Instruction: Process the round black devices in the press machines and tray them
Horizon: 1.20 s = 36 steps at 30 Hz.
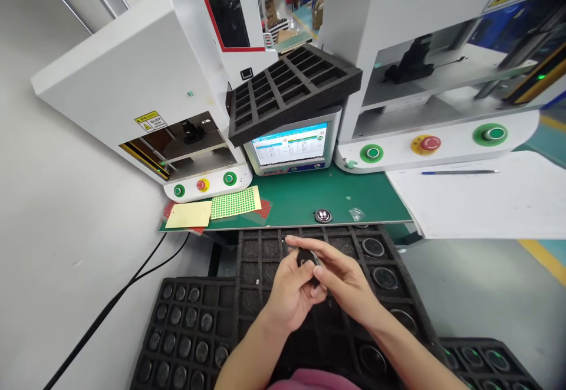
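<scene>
Both hands meet over a black foam tray (269,254), gripping a small round black watch case (305,256) between them. My left hand (287,295) pinches it from the left, thumb on top. On its other side, my right hand (347,278) has its thumb and fingers on the edge of the case. Fingers cover much of the case. Beyond them, a watch case with a lit screen (323,216) lies at the front edge of the green bench (300,198). Round watch cases (385,278) sit in the right-hand compartments of the tray.
Another foam tray (186,313) with several round pieces is at lower left, a third (486,363) at lower right. An empty-celled tray (294,86) leans above the monitor (292,145). Machines flank the bench; green dot stickers (236,202) and a pen (460,172) lie there.
</scene>
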### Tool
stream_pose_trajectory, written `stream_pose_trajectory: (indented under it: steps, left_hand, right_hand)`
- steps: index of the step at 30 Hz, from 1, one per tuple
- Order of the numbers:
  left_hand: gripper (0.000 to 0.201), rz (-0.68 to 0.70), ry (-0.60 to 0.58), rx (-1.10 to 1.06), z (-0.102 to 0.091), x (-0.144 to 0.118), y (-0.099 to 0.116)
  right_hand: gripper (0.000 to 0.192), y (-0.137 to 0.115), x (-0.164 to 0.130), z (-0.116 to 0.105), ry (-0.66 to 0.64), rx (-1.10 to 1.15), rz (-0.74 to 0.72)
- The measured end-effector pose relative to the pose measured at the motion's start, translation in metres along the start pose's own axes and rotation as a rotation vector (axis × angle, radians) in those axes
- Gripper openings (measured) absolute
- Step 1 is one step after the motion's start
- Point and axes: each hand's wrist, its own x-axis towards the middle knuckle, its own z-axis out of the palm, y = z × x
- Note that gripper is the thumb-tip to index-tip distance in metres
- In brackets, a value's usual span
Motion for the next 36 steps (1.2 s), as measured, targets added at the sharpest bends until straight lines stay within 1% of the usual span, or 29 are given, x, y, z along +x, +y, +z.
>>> stream_pose_trajectory:
  steps: [3, 5, 7, 10, 12, 14, 15, 16, 17, 19, 21, 23, 24, 26, 28, 30, 33, 36]
  left_hand:
    - [0.045, 0.003, -0.008, -0.025, 0.001, -0.005, -0.003]
    - [0.044, 0.004, -0.019, -0.021, 0.000, -0.008, -0.004]
    - [0.043, 0.002, -0.054, 0.002, 0.001, -0.011, -0.004]
    - [0.042, -0.001, -0.117, 0.039, 0.002, -0.013, -0.003]
    - [0.042, -0.001, -0.145, 0.059, 0.003, -0.013, -0.003]
    - [0.042, -0.011, -0.131, 0.061, 0.002, -0.007, -0.003]
    - [0.043, -0.018, -0.098, 0.063, 0.001, -0.001, -0.004]
    - [0.045, -0.015, -0.041, 0.098, -0.002, 0.007, -0.004]
    - [0.047, 0.004, 0.033, 0.165, -0.005, 0.018, -0.005]
    - [0.050, 0.088, 0.190, 0.357, -0.018, 0.048, -0.003]
    - [0.048, 0.198, 0.312, 0.548, -0.037, 0.085, 0.001]
    - [0.040, 0.279, 0.395, 0.692, -0.060, 0.122, 0.009]
    - [0.035, 0.314, 0.434, 0.771, -0.072, 0.139, 0.013]
    - [0.024, 0.385, 0.496, 0.940, -0.091, 0.164, 0.019]
    - [0.016, 0.462, 0.523, 1.112, -0.104, 0.179, 0.022]
    - [0.016, 0.530, 0.503, 1.280, -0.111, 0.186, 0.020]
    - [0.022, 0.589, 0.399, 1.493, -0.117, 0.190, 0.012]
    - [0.028, 0.627, 0.298, 1.652, -0.121, 0.191, 0.005]
  right_hand:
    - [0.034, 0.005, -0.003, -0.001, 0.007, 0.068, -0.015]
    - [0.034, 0.007, -0.006, -0.001, -0.020, 0.120, -0.019]
    - [0.035, 0.006, -0.007, 0.000, -0.051, 0.190, -0.010]
    - [0.035, -0.001, -0.009, 0.002, -0.059, 0.288, 0.013]
    - [0.033, -0.004, -0.009, 0.002, -0.051, 0.307, 0.015]
    - [0.034, 0.001, -0.006, -0.002, -0.048, 0.262, 0.017]
    - [0.036, 0.007, -0.003, -0.007, -0.045, 0.192, 0.015]
    - [0.039, 0.015, 0.002, -0.014, -0.036, 0.093, 0.011]
    - [0.042, 0.026, 0.008, -0.022, -0.020, -0.021, 0.007]
    - [0.045, 0.053, 0.025, -0.045, 0.041, -0.247, 0.000]
    - [0.041, 0.083, 0.044, -0.070, 0.132, -0.404, 0.011]
    - [0.040, 0.110, 0.059, -0.093, 0.212, -0.544, 0.020]
    - [0.040, 0.121, 0.064, -0.102, 0.233, -0.612, 0.019]
    - [0.035, 0.138, 0.068, -0.114, 0.228, -0.722, 0.012]
    - [0.030, 0.149, 0.068, -0.121, 0.200, -0.808, 0.004]
    - [0.027, 0.158, 0.067, -0.124, 0.181, -0.882, -0.003]
    - [0.030, 0.170, 0.077, -0.128, 0.169, -0.970, -0.011]
    - [0.031, 0.183, 0.101, -0.128, 0.141, -1.028, -0.039]
